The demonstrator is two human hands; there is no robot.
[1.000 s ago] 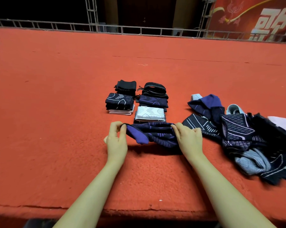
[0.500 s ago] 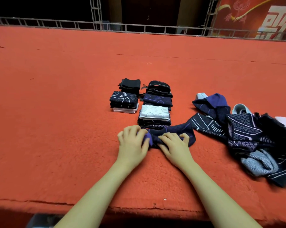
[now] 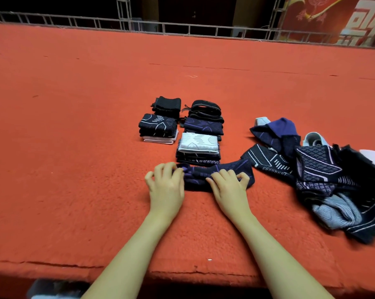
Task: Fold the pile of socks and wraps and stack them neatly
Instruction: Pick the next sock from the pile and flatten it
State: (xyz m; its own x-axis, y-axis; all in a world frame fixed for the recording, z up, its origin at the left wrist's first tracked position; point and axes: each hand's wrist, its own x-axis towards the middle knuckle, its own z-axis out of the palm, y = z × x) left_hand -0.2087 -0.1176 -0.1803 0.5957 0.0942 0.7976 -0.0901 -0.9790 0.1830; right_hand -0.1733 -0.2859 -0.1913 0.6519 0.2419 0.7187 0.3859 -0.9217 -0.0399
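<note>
A dark navy sock with purple lines [image 3: 221, 171] lies folded on the red carpet, just in front of the nearest folded stack. My left hand [image 3: 166, 184] has its curled fingers on the sock's left end. My right hand [image 3: 229, 186] holds the sock's near edge, thumb and fingers curled on the fabric. Two rows of folded socks and wraps stand behind it: a left stack [image 3: 158, 127] and a right stack topped by a white sock [image 3: 198, 143]. An unfolded pile of dark and grey socks [image 3: 333, 182] lies to the right.
The red carpet platform [image 3: 74, 169] ends in a front edge close to me, near my forearms. A black folded wrap [image 3: 168, 103] and a black strap bundle [image 3: 206, 107] sit at the far ends of the rows. A metal railing [image 3: 182, 26] runs along the back.
The sock, earlier held stretched between both hands above the carpet, now lies folded on the carpet. My hands came together over it, then my right hand slid to the right along it.
</note>
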